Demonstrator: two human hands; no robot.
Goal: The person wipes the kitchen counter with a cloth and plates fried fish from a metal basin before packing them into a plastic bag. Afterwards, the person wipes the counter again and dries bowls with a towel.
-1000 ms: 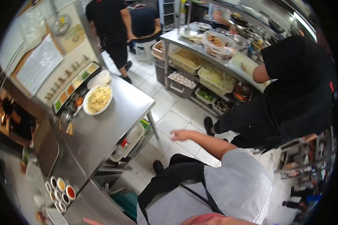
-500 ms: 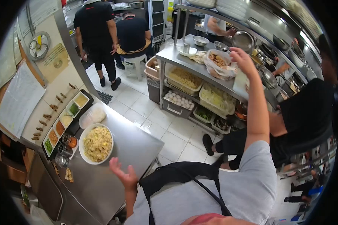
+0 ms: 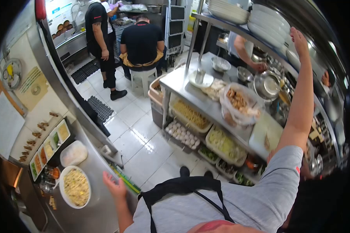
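My right hand (image 3: 299,40) is raised at the upper right, fingers stretched out, beside a stack of white bowls (image 3: 266,28) on the upper shelf. Whether the fingertips touch the stack I cannot tell; nothing shows in that hand. My left hand (image 3: 114,186) hangs low over the edge of the steel counter (image 3: 99,211), its fingers apart and holding nothing. To its left on that counter stands a white bowl of fried rice (image 3: 76,187). A clear plastic container (image 3: 73,153) sits just behind the bowl.
Garnish trays (image 3: 49,149) line the wall. Ahead, a steel prep table (image 3: 188,90) bears a bag of browned food pieces (image 3: 239,101); noodles (image 3: 190,113) and eggs (image 3: 182,134) sit below. One person (image 3: 142,42) sits on a stool (image 3: 141,79); others stand nearby.
My view has shifted toward the shelf. My right hand has moved up and right, from above the prep table to the stacked bowls. My left hand stays low with its fingers spread.
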